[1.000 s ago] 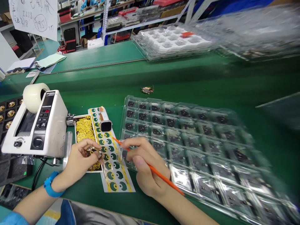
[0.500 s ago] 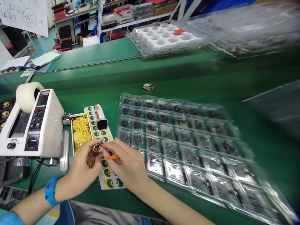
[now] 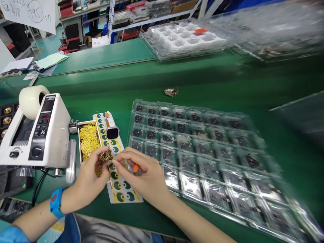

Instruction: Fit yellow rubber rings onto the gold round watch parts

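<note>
Since a second ago, the right hand (image 3: 146,179) has come over to meet the left hand (image 3: 87,180), and the orange tool (image 3: 136,168), which then slanted out past the wrist, now shows only a short end between the curled fingers. On my feed the left grip pinches a small gold part (image 3: 105,156) between thumb and fingers, held up near the lower end of a box (image 3: 79,141) of yellow rings (image 3: 89,138). My view of the right grip has thumb and forefinger pressed together at that part's edge; I cannot tell whether they pinch something fine there. Beneath the hands I see a sticker sheet (image 3: 124,192) with a watch (image 3: 112,133) lying on it. To the left stands a white tape dispenser (image 3: 53,135); to the right lies a clear compartment tray (image 3: 210,205) of dark pieces. Beyond that tray, a second gold piece (image 3: 170,91) rests on the green bench (image 3: 207,96).
</note>
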Demonstrator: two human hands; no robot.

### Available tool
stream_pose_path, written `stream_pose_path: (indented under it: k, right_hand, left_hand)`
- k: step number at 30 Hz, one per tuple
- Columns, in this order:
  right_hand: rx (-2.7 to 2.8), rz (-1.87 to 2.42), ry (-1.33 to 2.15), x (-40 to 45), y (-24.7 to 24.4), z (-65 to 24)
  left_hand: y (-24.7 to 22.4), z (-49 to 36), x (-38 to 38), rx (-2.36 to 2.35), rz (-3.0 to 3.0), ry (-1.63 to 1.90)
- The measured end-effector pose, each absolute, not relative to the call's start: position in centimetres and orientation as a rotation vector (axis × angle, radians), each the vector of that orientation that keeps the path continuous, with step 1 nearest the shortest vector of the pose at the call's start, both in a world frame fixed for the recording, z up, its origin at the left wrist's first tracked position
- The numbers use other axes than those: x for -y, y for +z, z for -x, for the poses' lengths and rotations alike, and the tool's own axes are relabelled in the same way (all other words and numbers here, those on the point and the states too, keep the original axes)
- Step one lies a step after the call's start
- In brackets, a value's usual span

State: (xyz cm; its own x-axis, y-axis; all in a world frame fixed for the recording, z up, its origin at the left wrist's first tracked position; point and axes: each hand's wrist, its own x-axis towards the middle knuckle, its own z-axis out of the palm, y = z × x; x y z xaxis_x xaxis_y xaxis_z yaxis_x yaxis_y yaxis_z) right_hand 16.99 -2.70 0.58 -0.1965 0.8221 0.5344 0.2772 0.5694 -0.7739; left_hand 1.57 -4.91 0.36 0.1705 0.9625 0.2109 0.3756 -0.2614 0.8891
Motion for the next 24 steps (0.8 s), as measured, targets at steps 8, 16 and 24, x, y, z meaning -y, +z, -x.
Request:
stream_pose_path:
  k: [8,16,24]
  right_hand:
    - [1.855,0.982,0.321,2.8,-0.5,-16.8]
    - [1.788,0.974,0.507,2.7,0.0,-16.7]
    - [1.666,0.905,0.885,2.7,1.2,-17.4]
  left_hand:
    - [0.7,-1.7,5.2,-1.205,-1.734,1.075]
    - [0.5,-1.7,5.3,-1.188,-1.82,0.978]
    - [0.8,-1.0,4.4,-1.342,-1.677,1.12]
